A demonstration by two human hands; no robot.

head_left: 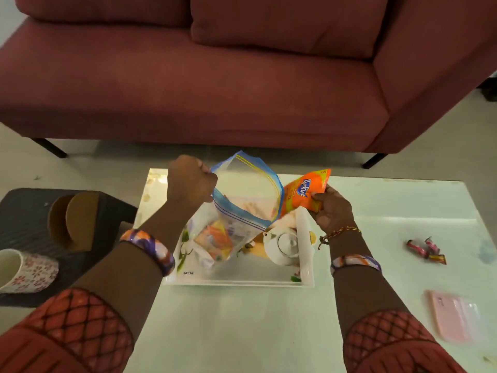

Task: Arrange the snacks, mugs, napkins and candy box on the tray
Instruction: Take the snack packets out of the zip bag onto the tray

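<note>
My left hand grips the rim of a clear zip bag with a blue seal and holds its mouth open above the white tray. Several snack packets lie in the bottom of the bag. My right hand holds an orange snack packet just right of the bag's mouth. On the tray stands a white teapot. A floral mug rests at the far left. A few wrapped candies lie on the table at the right.
The tray sits on a white glossy table. A pink flat box lies at the table's right edge. A dark side table at the left carries brown wooden pieces. A red sofa stands beyond the table.
</note>
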